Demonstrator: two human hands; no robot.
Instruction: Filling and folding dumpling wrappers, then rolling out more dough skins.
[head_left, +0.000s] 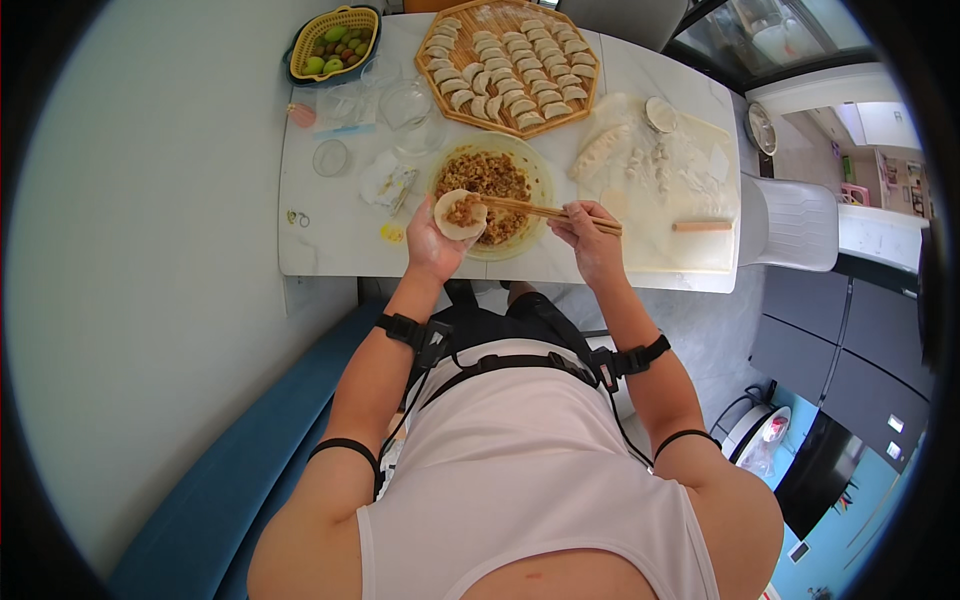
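Observation:
My left hand (436, 244) holds a round dumpling wrapper (448, 223) on its palm and fingers, with brown filling (463, 213) on it. A pair of wooden chopsticks (525, 208) is gripped in my right hand (591, 234), their tips at the filling. Under both lies a pale bowl (541, 166) of chopped filling. Beyond it, rows of folded dumplings sit on an octagonal bamboo tray (464, 47). On the right, a floured mat (660, 251) carries a wooden rolling pin (702, 226), a long dough piece (600, 151), small dough lumps (661, 166) and a small bowl (661, 115).
A yellow basket (303, 51) of fruit stands at the table's far left corner. Clear glass bowls (406, 103), a glass jar (330, 158), a crumpled plastic wrapper (391, 184) and a yellow spot (391, 233) lie left of the bowl. A white chair (802, 223) stands right of the table.

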